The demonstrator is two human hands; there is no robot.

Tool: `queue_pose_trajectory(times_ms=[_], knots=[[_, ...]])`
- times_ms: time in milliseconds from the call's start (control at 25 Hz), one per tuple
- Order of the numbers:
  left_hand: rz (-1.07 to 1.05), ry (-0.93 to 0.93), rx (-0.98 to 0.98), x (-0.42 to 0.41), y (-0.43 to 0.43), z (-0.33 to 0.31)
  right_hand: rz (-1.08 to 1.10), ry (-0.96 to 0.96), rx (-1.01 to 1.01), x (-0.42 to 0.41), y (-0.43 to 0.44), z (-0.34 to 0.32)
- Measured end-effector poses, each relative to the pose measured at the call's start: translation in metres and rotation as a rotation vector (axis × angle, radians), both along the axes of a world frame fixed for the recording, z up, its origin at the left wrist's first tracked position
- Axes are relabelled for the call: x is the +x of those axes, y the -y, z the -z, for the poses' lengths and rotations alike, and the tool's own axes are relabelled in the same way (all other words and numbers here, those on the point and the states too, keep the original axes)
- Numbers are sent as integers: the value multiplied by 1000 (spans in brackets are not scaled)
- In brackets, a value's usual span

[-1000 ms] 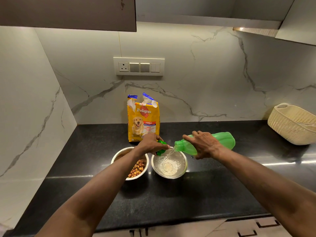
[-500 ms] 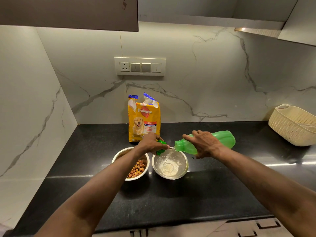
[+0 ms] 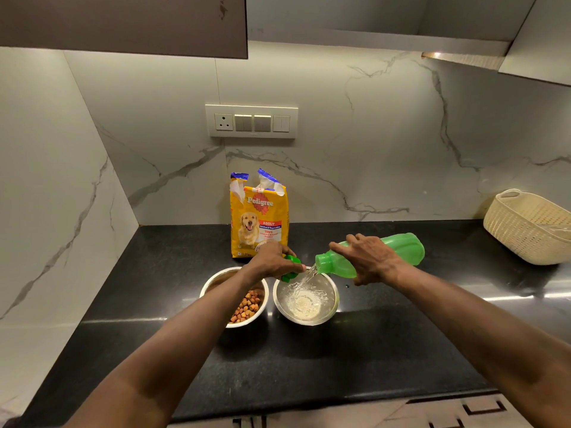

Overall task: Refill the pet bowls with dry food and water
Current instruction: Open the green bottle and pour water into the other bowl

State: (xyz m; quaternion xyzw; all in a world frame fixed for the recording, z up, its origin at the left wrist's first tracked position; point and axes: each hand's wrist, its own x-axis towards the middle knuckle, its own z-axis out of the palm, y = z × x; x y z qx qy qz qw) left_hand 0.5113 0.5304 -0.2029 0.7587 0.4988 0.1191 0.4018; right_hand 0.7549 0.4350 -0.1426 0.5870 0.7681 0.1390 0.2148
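While my right hand [image 3: 369, 262] grips the bottle [image 3: 398, 248] tilted almost flat and water runs from its mouth into the right bowl [image 3: 332, 307], my left hand [image 3: 272, 262] is closed around the cap [image 3: 291, 268] just above that bowl's rim. If I tip more, the stream may overshoot and splash the counter [image 3: 309, 366]. The cap could also slip into the water, or wet the kibble in the left bowl [image 3: 216, 281] beside it.

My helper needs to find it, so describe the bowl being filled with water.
On the black countertop, in front of the yellow dog food bag, two steel bowls sit side by side. It's the right-hand bowl, under the tilted green bottle; its neighbour holds brown kibble.
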Motion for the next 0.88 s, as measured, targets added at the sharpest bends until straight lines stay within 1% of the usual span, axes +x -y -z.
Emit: queue_pose_trajectory(times_ms=[200, 320, 480, 600, 680, 880], knots=[[20, 14, -13, 1, 2, -2, -2, -19, 13, 3, 0, 5], [36, 34, -38, 3, 4, -2, 20, -75, 14, 4, 1, 9], [20, 95, -64, 7, 7, -4, 82, -250, 2, 7, 2, 12], [-7, 227, -99, 11, 10, -11, 105, -406, 19, 9, 3, 13], [-18, 286, -88, 17, 13, -19, 96, -491, 34, 12, 5, 14], [-25, 259, 11, 41, 12, -38, 61, -672, 81, 23, 2, 18]])
